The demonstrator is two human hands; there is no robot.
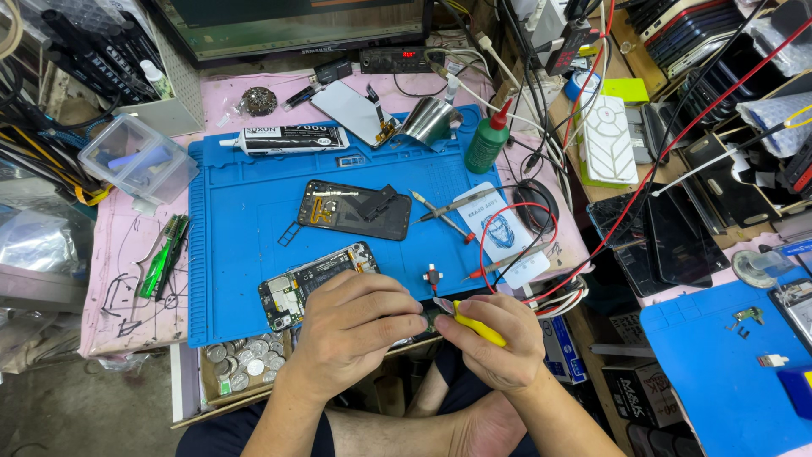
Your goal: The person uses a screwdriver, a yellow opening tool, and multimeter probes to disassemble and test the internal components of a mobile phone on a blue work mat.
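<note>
The left hand (351, 326) lay curled over the near end of an opened smartphone (311, 283) at the front edge of the blue work mat (245, 228), its fingers (397, 323) clenched around the phone's body. The right hand (491, 338) pinched a yellow-handled pry tool (475, 326), its tip touching the phone between both hands. A detached back cover (355, 209) lay farther up the mat, tweezers (452, 206) just beside it.

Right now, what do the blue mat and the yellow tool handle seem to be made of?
Blue mat: probably silicone or rubber; matte, with moulded compartments along its top edge. Yellow tool handle in the right hand: looks like smooth plastic, bright and slightly glossy; mostly covered, so uncertain.
</note>
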